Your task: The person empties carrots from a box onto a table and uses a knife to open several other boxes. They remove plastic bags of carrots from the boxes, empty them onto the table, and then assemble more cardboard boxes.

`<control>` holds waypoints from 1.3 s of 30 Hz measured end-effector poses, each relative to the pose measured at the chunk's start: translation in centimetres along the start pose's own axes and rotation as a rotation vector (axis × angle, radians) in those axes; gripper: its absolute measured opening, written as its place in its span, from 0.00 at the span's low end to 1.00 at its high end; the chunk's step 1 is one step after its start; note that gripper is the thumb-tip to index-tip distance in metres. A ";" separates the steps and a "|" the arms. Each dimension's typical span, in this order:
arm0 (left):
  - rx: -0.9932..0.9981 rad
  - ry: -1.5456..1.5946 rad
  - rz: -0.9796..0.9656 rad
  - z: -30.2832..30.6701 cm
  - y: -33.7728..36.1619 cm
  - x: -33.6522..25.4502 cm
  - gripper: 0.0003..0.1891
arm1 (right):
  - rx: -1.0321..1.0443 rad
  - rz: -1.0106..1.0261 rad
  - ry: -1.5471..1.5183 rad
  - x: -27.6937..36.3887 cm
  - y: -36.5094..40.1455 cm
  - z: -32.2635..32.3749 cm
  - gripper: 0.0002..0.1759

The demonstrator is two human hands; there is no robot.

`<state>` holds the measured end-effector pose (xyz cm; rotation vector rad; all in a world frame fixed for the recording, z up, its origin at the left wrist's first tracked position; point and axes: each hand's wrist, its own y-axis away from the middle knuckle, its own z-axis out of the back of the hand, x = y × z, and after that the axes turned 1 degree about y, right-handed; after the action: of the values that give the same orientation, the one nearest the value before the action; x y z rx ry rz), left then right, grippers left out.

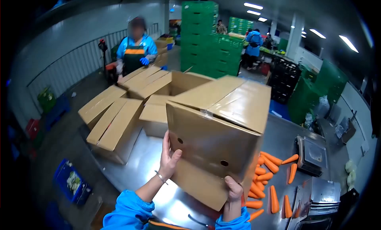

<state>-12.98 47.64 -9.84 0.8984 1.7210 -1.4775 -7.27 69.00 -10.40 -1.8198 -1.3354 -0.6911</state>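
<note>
A large cardboard box (210, 138) is tilted up above the metal table (154, 170), its taped face on top and two round holes in the side toward me. My left hand (170, 160) presses on its left side near one hole, thumb on the cardboard and fingers round the edge. At the lower right, my right hand (234, 189) grips the box, thumb on the near face and its other fingers partly hidden. Loose carrots (274, 198) lie on the table right of the box.
Several cardboard boxes (115, 128) stand at the table's left and far side. A co-worker (135, 51) is behind them. A scale (313, 154) and stacked metal trays (317, 198) are at the right. A blue crate (71, 182) sits low left. Green crates (198, 39) rise behind.
</note>
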 end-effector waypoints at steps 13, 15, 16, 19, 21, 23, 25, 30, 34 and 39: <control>-0.337 -0.361 -0.154 11.9 9.7 -7.1 0.54 | 0.384 -0.023 0.809 -1.2 4.0 -8.2 0.23; -0.404 -0.565 -0.173 14.0 11.9 -7.0 0.60 | 0.585 0.014 0.906 -2.4 3.8 -11.3 0.23; -0.424 -0.694 -0.158 15.0 13.6 -6.9 0.61 | 0.717 0.023 0.944 -3.3 3.9 -13.6 0.23; -0.551 -0.697 -0.037 18.0 17.8 -7.7 0.65 | 1.125 0.061 1.033 -7.1 6.0 -20.2 0.23; -0.572 -0.441 -0.027 20.6 20.1 -9.2 0.69 | 1.420 0.105 1.046 -10.8 8.7 -25.0 0.23; -0.532 -0.061 -0.153 23.5 23.8 -10.8 0.70 | 1.691 0.157 1.030 -14.3 12.1 -29.3 0.23; -0.555 0.582 -0.028 26.5 29.9 -14.4 0.61 | 1.949 0.204 1.020 -17.3 15.6 -33.1 0.23; -1.003 1.291 -0.172 32.1 46.5 -17.6 0.38 | 2.467 0.274 1.169 -20.3 25.9 -39.9 0.23; -1.294 1.325 0.135 31.0 52.4 -11.6 0.38 | 2.451 0.237 0.465 -28.9 35.2 -38.5 0.15; -1.315 1.442 -0.170 32.8 54.7 -12.3 0.44 | 2.544 0.409 0.501 -28.0 45.8 -43.9 0.17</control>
<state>41.93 20.56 -31.41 0.9842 3.0128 0.7808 28.33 10.12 -19.49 0.3008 -0.4336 0.7168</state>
